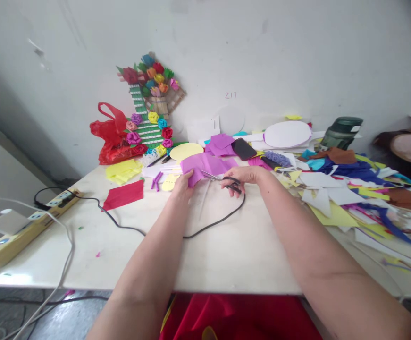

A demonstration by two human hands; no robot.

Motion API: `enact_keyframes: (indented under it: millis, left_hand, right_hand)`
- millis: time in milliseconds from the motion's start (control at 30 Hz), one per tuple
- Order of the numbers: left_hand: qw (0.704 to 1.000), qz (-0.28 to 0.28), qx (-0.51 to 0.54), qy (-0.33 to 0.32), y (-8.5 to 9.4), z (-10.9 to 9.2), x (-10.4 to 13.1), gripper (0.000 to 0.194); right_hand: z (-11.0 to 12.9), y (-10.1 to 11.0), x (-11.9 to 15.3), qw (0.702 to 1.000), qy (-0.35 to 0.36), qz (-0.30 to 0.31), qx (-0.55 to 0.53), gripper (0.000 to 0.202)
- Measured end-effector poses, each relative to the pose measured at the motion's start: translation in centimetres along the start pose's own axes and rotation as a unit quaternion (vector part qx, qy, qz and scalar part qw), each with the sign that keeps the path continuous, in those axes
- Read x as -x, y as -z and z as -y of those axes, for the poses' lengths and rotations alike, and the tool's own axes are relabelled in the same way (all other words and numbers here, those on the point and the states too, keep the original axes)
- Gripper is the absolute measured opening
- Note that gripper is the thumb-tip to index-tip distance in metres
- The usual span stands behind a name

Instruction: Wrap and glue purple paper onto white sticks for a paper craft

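My left hand (184,183) pinches the near left corner of a purple sheet of crepe-like paper (208,164). In my right hand (245,176) are scissors (232,183) with black handles, my fingers through the loops. Their metal blades point left and reach the near edge of the purple sheet; whether they are cutting into it I cannot tell. Behind the sheet lie more folded purple paper (221,144) and a pale yellow oval (186,151). A yellow cut-out (170,182) and small purple twisted pieces (156,181) rest to the left of my left hand.
A black cable (219,221) crosses the table below my hands, from a power strip (28,226) at left. Paper scraps (354,189) are heaped at right, beside a green bottle (342,133). Paper flower crafts (152,108) and a red bag (111,134) stand by the wall. A dark phone-like object (244,149) lies behind.
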State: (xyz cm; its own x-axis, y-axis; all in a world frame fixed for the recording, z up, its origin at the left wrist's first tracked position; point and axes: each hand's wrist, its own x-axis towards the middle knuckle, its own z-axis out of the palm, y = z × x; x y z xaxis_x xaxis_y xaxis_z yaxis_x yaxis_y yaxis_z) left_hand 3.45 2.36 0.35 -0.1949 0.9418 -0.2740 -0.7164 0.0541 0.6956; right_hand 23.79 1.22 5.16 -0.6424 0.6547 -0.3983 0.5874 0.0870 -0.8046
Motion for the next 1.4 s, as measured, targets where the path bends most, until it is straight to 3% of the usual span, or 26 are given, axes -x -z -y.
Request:
enact_keyframes:
  millis: [133,300,467,567,1000,1400]
  left_hand:
    - [1.0,0.008,0.017,0.001,0.0,0.1,-0.1,0.027]
    - [0.999,0.007,0.03,0.009,0.0,-0.1,0.0,0.026]
    - [1.0,0.005,0.025,0.005,0.0,-0.1,0.0,0.019]
    - [1.0,0.007,0.03,0.0,-0.1,-0.1,0.2,0.021]
    - [0.998,0.008,0.062,0.011,-0.6,0.0,0.7,0.027]
    - [1.0,0.027,0.015,-0.008,-0.1,0.3,-0.1,0.011]
  right_hand:
    - [0.2,-0.4,-0.4,1.0,0.023,-0.005,-0.018,0.054]
    - [0.5,0.6,1.0,0.999,0.038,-0.022,-0.017,0.05]
    - [0.1,1.2,1.4,0.998,0.037,0.047,-0.034,0.047]
    - [-0.1,0.7,0.5,0.997,0.036,0.053,-0.046,0.049]
    - [0.5,-1.1,-1.5,0.995,0.048,-0.057,-0.067,0.058]
    - [1.3,-2.1,-1.9,0.989,0.047,-0.126,-0.068,0.053]
